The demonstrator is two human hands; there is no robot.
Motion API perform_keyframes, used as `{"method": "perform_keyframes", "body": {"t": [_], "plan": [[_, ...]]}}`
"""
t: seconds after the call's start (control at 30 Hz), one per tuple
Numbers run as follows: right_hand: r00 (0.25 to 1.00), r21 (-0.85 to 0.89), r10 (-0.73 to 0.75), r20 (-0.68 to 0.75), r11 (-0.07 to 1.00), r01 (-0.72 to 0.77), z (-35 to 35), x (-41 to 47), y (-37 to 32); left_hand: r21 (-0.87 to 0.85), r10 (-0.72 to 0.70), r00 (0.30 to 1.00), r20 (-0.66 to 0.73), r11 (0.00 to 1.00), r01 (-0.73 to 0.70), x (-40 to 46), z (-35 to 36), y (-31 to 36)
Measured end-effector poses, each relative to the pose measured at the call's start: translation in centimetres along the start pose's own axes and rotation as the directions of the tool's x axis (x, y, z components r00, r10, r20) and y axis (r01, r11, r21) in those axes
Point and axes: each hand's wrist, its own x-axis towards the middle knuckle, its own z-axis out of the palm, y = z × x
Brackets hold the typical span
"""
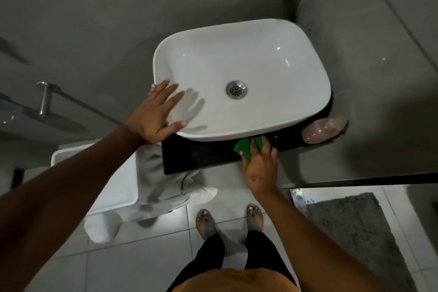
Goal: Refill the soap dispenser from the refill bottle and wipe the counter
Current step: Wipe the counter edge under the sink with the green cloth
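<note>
A white basin sits on a narrow black counter. My right hand presses a green cloth flat on the counter's front strip, just under the basin's near rim. My left hand rests on the basin's left rim with its fingers spread and nothing in it. A clear bottle of pink soap lies at the counter's right end, against the wall. No second bottle is visible.
A white bin stands on the floor to the left with a pale cloth draped beside it. A grey mat lies at the right. A metal fitting sticks out of the left wall. My feet stand on white tiles.
</note>
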Motion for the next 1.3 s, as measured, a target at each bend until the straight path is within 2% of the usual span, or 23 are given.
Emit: {"method": "perform_keyframes", "body": {"t": [0.07, 0.13, 0.27, 0.37, 0.43, 0.53, 0.63, 0.73, 0.83, 0.93, 1.03, 1.07, 1.13, 1.2, 1.23, 1.3], "plan": [[1.000, 0.012, -0.014, 0.015, 1.000, 0.013, 0.8, -0.4, -3.2, -0.012, 0.002, 1.000, -0.017, 1.000, -0.002, 0.1, 0.1, 0.0], [0.991, -0.021, -0.114, 0.075, 0.993, 0.116, 1.8, -1.8, -5.4, -0.010, 0.030, 0.999, -0.011, 0.999, -0.030, 0.1, 0.0, -0.4], [0.957, -0.121, -0.254, 0.137, 0.955, 0.271, 1.3, -2.4, -3.1, -0.047, -0.006, 1.000, -0.016, 0.999, 0.005, -0.1, -0.4, -2.5], [0.969, -0.155, -0.219, 0.112, 0.959, 0.235, 1.1, -2.0, -2.7, -0.072, -0.015, 1.000, -0.022, 0.997, 0.014, -0.6, -0.3, -3.4], [0.971, -0.151, -0.213, 0.111, 0.962, 0.229, 2.2, -2.7, -6.0, -0.076, -0.004, 1.000, -0.025, 0.997, 0.002, -0.7, 0.0, -3.5], [0.910, -0.154, -0.363, 0.202, 0.906, 0.395, 4.1, -4.2, -10.9, -0.072, 0.017, 1.000, -0.019, 0.997, -0.019, -0.6, 0.0, -3.8], [0.858, -0.145, -0.448, 0.252, 0.859, 0.491, 4.3, -3.8, -10.6, -0.056, 0.034, 0.999, 0.006, 0.998, -0.033, -0.6, -0.2, -4.1], [0.892, -0.122, -0.414, 0.182, 0.890, 0.439, 4.5, -3.4, -10.7, -0.052, 0.035, 0.999, 0.013, 0.998, -0.034, -0.5, 0.0, -4.3], [0.925, -0.097, -0.342, 0.164, 0.928, 0.361, 5.8, -3.5, -15.3, -0.059, 0.042, 0.999, 0.019, 0.997, -0.041, -0.5, 0.1, -4.4], [0.878, -0.109, -0.433, 0.203, 0.881, 0.460, 6.2, -3.4, -17.1, -0.058, 0.050, 0.998, 0.040, 0.997, -0.047, -0.5, -0.3, -4.4], [0.802, -0.150, -0.551, 0.229, 0.794, 0.589, 5.5, -3.1, -13.4, -0.066, 0.054, 0.997, 0.049, 0.997, -0.051, -0.5, -0.6, -4.5], [0.800, -0.160, -0.558, 0.219, 0.789, 0.594, 5.1, -3.1, -12.0, -0.073, 0.058, 0.997, 0.053, 0.996, -0.054, -0.5, -0.5, -4.5], [0.848, -0.153, -0.501, 0.175, 0.837, 0.526, 5.1, -2.9, -11.1, -0.080, 0.051, 0.998, 0.046, 0.996, -0.047, -0.6, -0.4, -4.5], [0.905, -0.121, -0.402, 0.141, 0.900, 0.419, 5.7, -2.9, -13.3, -0.104, 0.046, 0.998, 0.046, 0.994, -0.041, -0.7, -0.3, -4.4], [0.917, -0.105, -0.371, 0.147, 0.916, 0.387, 6.2, -2.9, -14.9, -0.111, 0.045, 0.998, 0.045, 0.993, -0.040, -0.7, -0.3, -4.4], [0.900, -0.097, -0.400, 0.175, 0.902, 0.420, 6.8, -3.2, -17.0, -0.107, 0.048, 0.998, 0.048, 0.993, -0.043, -0.7, -0.3, -4.4]]}}
